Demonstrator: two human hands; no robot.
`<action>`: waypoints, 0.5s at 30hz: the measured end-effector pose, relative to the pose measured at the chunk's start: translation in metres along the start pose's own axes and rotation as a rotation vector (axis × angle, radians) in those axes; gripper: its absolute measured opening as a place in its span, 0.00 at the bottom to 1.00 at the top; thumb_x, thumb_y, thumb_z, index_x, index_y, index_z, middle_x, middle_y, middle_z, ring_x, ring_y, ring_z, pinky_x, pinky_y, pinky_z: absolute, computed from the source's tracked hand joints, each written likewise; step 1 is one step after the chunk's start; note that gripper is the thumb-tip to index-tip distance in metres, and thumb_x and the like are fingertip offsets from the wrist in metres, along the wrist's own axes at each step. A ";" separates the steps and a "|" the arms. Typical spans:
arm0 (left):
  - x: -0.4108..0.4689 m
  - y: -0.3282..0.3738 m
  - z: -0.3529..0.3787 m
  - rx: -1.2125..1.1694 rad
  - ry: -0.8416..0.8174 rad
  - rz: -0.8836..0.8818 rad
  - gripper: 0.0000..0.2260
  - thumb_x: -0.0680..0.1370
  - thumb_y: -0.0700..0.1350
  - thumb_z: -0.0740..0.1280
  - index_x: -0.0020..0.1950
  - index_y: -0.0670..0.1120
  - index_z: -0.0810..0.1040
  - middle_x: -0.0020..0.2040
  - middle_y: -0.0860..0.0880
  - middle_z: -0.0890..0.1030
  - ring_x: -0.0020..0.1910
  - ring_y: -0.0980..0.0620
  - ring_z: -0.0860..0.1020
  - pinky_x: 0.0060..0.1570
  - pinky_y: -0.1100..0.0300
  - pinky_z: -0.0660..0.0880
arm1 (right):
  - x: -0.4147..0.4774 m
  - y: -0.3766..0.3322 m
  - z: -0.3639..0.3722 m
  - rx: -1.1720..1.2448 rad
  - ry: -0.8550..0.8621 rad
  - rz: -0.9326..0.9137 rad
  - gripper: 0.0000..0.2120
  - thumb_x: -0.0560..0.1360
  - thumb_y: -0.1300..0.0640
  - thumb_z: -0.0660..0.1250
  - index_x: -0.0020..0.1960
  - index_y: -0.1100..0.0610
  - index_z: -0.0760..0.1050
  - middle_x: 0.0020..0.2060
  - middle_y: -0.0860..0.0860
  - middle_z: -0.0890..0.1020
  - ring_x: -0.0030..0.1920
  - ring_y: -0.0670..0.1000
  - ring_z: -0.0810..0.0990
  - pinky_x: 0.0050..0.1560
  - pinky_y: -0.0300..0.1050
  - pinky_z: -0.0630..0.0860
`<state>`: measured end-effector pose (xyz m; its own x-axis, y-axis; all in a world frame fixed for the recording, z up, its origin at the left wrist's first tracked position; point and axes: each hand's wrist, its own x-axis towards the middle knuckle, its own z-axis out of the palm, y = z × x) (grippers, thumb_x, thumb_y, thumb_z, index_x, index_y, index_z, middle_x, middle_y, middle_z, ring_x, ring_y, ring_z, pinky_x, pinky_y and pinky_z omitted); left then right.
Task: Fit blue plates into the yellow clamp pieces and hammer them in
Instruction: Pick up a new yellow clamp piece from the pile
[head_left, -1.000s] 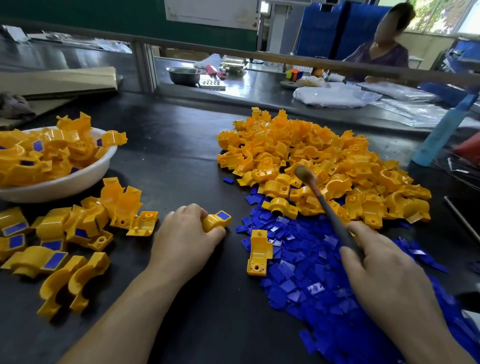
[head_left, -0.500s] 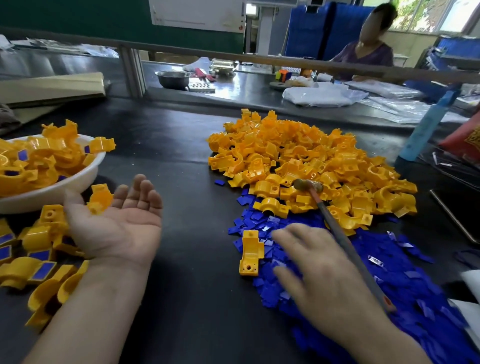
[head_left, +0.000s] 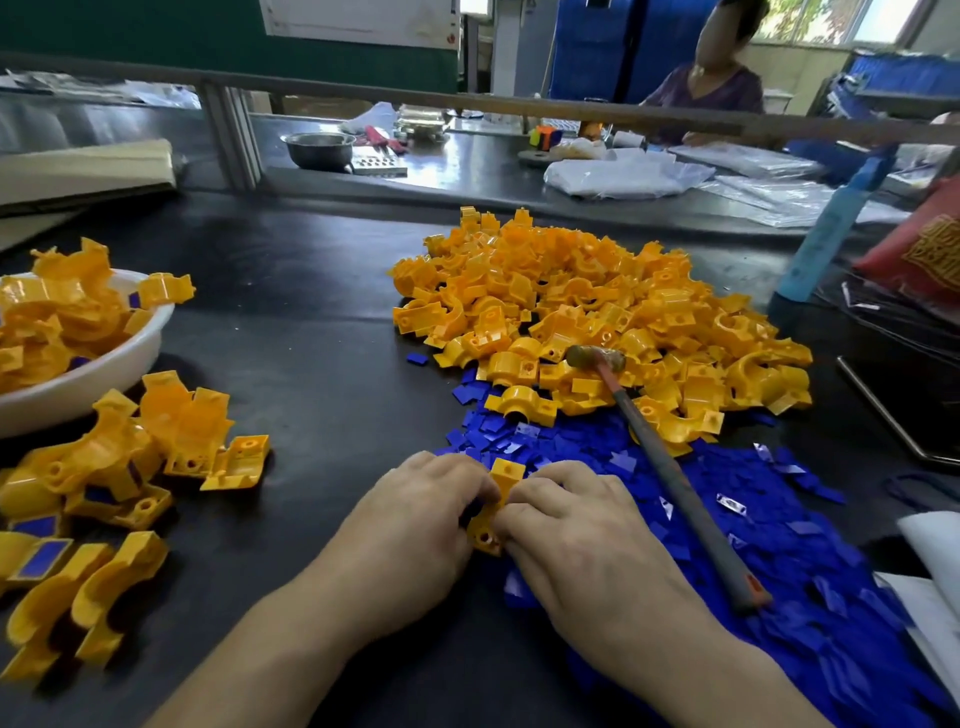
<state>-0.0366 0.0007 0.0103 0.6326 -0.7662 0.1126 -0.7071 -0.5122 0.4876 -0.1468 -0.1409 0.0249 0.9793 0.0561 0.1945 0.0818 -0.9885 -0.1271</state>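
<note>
Fingers of my left hand (head_left: 415, 525) and right hand (head_left: 576, 535) are gripping one yellow clamp (head_left: 505, 475) beside the blue plates (head_left: 753, 545), likely seating a plate, the hammer (head_left: 675, 483) lying parked nearby.

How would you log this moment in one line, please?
stage: fitting | left hand: holds yellow clamp piece | right hand: holds same piece | hammer: unheld, handle on blue plates

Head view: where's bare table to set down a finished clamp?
Bare black table runs front to back between the white bowl with its loose clamps and the yellow pile. Crowded: blue plates under the hammer, and where left hand and right hand hold a clamp piece.
</note>
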 end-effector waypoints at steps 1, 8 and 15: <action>-0.001 -0.001 0.002 0.049 -0.019 0.049 0.17 0.76 0.44 0.64 0.62 0.60 0.74 0.64 0.63 0.72 0.63 0.60 0.68 0.63 0.59 0.69 | -0.001 0.001 -0.001 0.015 -0.002 0.014 0.12 0.77 0.47 0.54 0.54 0.44 0.75 0.53 0.41 0.77 0.57 0.47 0.72 0.54 0.46 0.71; -0.001 -0.001 0.005 0.151 -0.057 0.122 0.14 0.78 0.58 0.65 0.64 0.62 0.75 0.68 0.60 0.66 0.66 0.58 0.64 0.65 0.56 0.67 | -0.009 0.011 -0.003 0.026 -0.065 0.148 0.26 0.73 0.37 0.58 0.68 0.38 0.54 0.68 0.43 0.62 0.67 0.47 0.61 0.66 0.48 0.61; 0.000 -0.002 0.010 0.097 -0.011 0.094 0.26 0.77 0.48 0.66 0.75 0.59 0.66 0.73 0.61 0.65 0.70 0.61 0.59 0.69 0.61 0.63 | -0.010 0.019 0.000 -0.100 -0.124 0.246 0.25 0.74 0.35 0.57 0.68 0.39 0.56 0.64 0.43 0.65 0.64 0.49 0.63 0.61 0.50 0.63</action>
<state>-0.0384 -0.0019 0.0006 0.5586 -0.8169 0.1440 -0.7910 -0.4724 0.3889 -0.1551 -0.1598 0.0210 0.9831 -0.1762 0.0489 -0.1733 -0.9831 -0.0581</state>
